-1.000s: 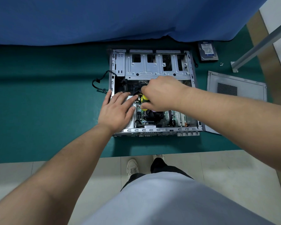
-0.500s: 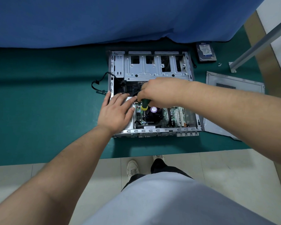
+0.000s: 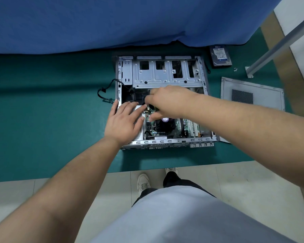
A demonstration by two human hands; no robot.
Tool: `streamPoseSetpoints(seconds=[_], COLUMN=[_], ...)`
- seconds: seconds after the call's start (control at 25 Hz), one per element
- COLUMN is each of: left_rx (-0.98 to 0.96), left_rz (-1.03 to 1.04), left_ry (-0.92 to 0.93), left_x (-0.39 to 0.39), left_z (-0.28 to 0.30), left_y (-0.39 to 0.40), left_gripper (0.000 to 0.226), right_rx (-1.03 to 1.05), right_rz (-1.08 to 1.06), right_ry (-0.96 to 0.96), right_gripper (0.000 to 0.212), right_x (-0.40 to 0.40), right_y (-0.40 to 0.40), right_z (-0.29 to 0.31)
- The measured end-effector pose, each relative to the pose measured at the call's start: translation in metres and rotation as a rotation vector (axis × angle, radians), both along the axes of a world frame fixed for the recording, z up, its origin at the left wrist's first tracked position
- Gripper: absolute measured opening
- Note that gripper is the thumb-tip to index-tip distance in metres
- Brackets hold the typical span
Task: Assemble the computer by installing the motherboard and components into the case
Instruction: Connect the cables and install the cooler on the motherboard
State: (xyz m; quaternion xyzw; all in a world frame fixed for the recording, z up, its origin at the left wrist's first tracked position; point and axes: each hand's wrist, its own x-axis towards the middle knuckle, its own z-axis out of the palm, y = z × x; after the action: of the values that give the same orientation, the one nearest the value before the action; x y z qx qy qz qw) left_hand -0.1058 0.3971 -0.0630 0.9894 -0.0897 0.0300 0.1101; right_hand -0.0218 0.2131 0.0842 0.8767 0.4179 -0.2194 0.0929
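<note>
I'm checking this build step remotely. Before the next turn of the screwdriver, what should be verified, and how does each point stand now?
1. Case lies flat and open on the green mat: ok.
2. Left hand rests flat with straight fingers on the silver unit at the case's left side, steadying it: ok.
3. Right hand grips the screwdriver: ok, though only a bit of yellow shows.
4. Tip seated in a screw: cannot tell, hidden under the hand.
5. Motherboard lying in the case: ok.
6. Hard drive installed: not ok, it lies on the mat behind the case.
</note>
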Motion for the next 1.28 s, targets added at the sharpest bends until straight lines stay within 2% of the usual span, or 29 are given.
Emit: streamPoseSetpoints(seconds=[0.12,0.32,0.48,0.6,0.68,0.8,0.92,1.04,1.16,1.28], left_rx=[-0.003,-0.005,-0.014,-0.018,-0.021,-0.01,-0.005,0.0,-0.001,-0.002], left_rz=[0.001,0.003,0.0,0.005,0.0,0.0,0.003,-0.002,-0.01,-0.012], left_ry=[0.001,-0.001,-0.007,-0.015,-0.008,-0.006,0.005,0.002,0.013,0.002], left_x=[0.0,0.0,0.0,0.0,0.0,0.0,0.0,0.0,0.0,0.0], left_z=[0.0,-0.001,-0.002,-0.001,-0.001,0.0,0.002,0.002,0.002,0.001], left_y=[0.0,0.0,-0.001,0.0,0.0,0.0,0.001,0.0,0.001,0.001], left_gripper=[0.047,0.048,0.048,0.046,0.047,0.047,0.048,0.048,0.049,0.048], right_rx=[-0.006,-0.005,-0.014,-0.006,-0.025,-0.019,-0.018,0.024,0.023,0.036], right_rz=[0.126,0.018,-0.051,-0.089,-0.091,0.019,0.072,0.009,-0.04,-0.096], right_ry=[0.049,-0.039,-0.168,-0.269,-0.21,-0.037,0.036,-0.05,-0.202,-0.272], right_gripper=[0.035,0.023,0.055,0.064,0.065,0.047,0.038,0.03,0.043,0.038], right_x=[0.007,0.004,-0.008,-0.014,-0.011,-0.002,-0.001,-0.009,-0.022,-0.027], right_y=[-0.003,0.0,0.005,0.012,0.01,0.001,-0.007,-0.009,-0.004,0.0], right_z=[0.01,0.008,-0.005,-0.009,-0.008,-0.004,-0.001,-0.006,-0.013,-0.018])
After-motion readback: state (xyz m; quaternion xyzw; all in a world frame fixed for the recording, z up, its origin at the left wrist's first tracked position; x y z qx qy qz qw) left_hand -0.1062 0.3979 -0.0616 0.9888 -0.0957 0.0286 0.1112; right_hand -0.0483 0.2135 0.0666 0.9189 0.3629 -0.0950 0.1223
